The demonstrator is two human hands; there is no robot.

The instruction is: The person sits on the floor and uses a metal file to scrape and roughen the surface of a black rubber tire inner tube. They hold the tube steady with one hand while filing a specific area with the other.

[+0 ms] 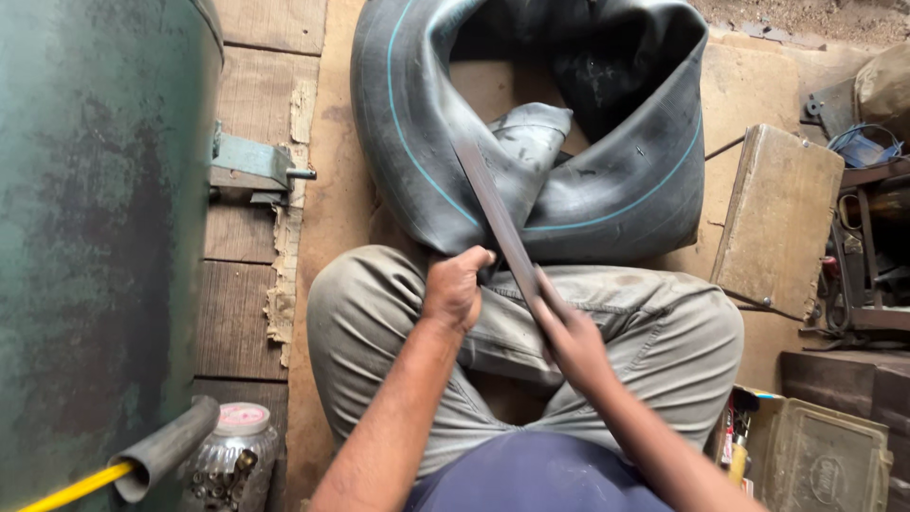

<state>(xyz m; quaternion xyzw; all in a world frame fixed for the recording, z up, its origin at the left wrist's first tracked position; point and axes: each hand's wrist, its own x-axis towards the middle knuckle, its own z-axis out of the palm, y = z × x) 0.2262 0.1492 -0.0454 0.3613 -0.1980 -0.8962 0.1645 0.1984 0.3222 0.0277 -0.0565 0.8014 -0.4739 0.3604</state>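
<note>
A large black rubber inner tube (pixel 607 180) with a thin teal line lies folded on the floor before my crossed legs. My right hand (pixel 569 337) grips a long flat metal file (pixel 493 204) whose far end rests on the tube's fold. My left hand (pixel 455 284) is closed in a fist on the tube's near edge, pressing it against my knee. What lies under the fist is hidden.
A big green metal tank (pixel 95 237) fills the left side, with a bracket (pixel 251 161) on its base. A glass jar (pixel 232 455) of small parts and a pipe with a yellow hose (pixel 142 460) sit lower left. A wooden block (pixel 777 218), tools and a box (pixel 825 460) stand right.
</note>
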